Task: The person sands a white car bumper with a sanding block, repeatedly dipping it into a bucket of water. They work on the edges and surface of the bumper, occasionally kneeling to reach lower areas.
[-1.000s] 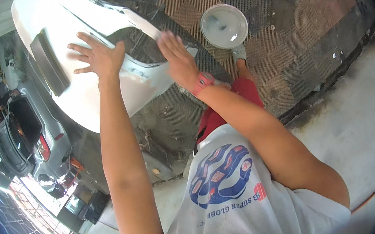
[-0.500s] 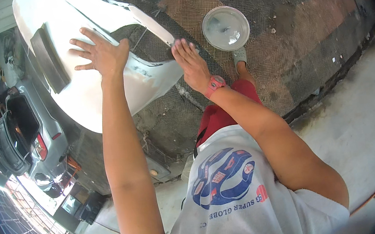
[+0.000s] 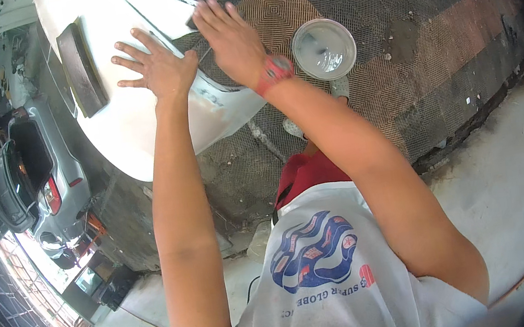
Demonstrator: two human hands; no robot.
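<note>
A large white bumper-like car body panel (image 3: 116,123) with grey-brown patches along its lower edge lies before me at the upper left. My left hand (image 3: 163,69) is spread flat on it, fingers apart, holding nothing. Higher up and to the right, my right hand (image 3: 233,45) reaches over the panel's narrow arm beside the opening. Its fingers lie stretched and close together over a small dark pad (image 3: 191,23), mostly hidden beneath them. A long dark block-like strip (image 3: 81,69) rests on the panel, left of my left hand.
A round clear tub (image 3: 295,53) with liquid stands on the ridged dark mat (image 3: 385,91), right of my right hand. A silver car (image 3: 63,160) with its rear open is at the left. Pale floor (image 3: 497,192) borders the mat.
My right hand has slid up and left along the panel's narrow arm with the dark pad. The view has shifted slightly; my left hand stays flat on the panel.
</note>
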